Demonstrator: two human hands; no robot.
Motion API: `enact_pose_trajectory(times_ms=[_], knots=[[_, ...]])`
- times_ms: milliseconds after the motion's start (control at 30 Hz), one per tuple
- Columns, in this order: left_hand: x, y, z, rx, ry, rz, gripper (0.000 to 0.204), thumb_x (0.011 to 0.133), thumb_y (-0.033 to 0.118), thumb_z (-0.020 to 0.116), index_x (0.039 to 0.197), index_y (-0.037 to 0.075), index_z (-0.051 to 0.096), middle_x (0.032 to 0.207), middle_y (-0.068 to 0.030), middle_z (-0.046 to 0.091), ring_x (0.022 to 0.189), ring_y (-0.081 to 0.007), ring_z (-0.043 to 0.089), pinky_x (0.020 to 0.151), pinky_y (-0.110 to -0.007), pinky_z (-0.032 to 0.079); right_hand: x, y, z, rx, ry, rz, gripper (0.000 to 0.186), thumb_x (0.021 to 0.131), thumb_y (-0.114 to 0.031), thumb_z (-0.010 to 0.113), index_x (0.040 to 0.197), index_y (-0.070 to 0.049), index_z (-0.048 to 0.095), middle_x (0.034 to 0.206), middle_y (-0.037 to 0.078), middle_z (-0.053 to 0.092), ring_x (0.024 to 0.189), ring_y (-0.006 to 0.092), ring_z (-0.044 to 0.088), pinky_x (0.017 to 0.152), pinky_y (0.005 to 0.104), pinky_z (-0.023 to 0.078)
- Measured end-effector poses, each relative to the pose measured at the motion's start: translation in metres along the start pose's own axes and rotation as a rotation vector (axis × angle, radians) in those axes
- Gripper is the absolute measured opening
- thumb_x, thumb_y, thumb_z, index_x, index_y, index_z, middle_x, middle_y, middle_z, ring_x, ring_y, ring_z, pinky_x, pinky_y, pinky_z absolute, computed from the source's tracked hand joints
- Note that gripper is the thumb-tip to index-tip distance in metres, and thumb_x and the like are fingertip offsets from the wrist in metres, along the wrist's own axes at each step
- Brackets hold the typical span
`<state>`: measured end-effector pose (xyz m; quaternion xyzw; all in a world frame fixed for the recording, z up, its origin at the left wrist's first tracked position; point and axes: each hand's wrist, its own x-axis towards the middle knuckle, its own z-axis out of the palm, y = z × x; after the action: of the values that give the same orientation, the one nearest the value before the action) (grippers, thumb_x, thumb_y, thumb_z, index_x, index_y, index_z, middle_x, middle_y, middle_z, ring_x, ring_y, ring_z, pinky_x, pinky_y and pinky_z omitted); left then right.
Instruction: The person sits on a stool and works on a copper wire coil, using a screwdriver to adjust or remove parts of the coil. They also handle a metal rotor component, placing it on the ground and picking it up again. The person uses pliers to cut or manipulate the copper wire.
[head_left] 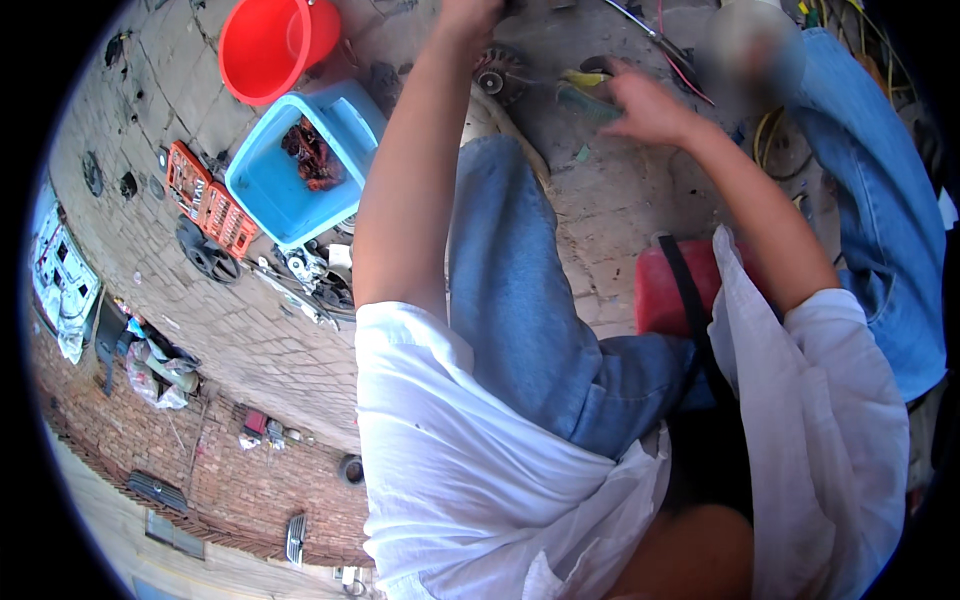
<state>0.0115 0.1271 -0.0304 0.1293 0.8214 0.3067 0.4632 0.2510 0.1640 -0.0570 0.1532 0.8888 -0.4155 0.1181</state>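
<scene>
My left hand (472,14) is at the top edge and partly cut off; its fingers are hidden, and something dark shows beside it. My right hand (652,102) reaches in from the right, thumb and fingers apart. By its fingertips lie a small yellow piece (585,78) with a black part above it and a dark green piece (586,104); I cannot make out their kind. Between my hands, a round toothed metal part (497,76) with a light hub rests on the ground.
To the left stand a red bucket (264,60) and a light blue basin (262,190) holding reddish-brown scraps. An orange socket set case (212,200), a black pulley wheel (207,250) and metal parts lie alongside. A red seat (660,290) is below my right arm; yellow cables (765,140) lie at right.
</scene>
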Motion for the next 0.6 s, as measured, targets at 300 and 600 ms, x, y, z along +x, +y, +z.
enact_pose_trajectory(times_ms=[300,600], knots=[[0.005,-0.016,0.013,-0.288,-0.213,0.125,0.037,0.084,0.039,0.067,0.08,0.002,0.069,0.066,0.0007,0.058,0.055,-0.0095,0.044,0.051,-0.027,0.034,0.029,-0.026,-0.038,-0.174,-0.229,0.084,0.031,0.067,-0.022,0.071,0.085,0.002,0.063,0.093,0.021,0.06,0.091,0.0369,0.058,0.082,0.0423,0.047],[-0.013,-0.029,-0.027,-0.359,-0.25,0.155,0.04,0.087,0.039,0.063,0.095,0.0,0.065,0.078,-0.0001,0.06,0.062,-0.0094,0.048,0.053,-0.026,0.037,0.046,-0.054,-0.054,0.028,-0.347,0.322,0.032,0.069,-0.027,0.066,0.073,0.004,0.061,0.073,0.021,0.062,0.075,0.0376,0.061,0.068,0.0441,0.048]])
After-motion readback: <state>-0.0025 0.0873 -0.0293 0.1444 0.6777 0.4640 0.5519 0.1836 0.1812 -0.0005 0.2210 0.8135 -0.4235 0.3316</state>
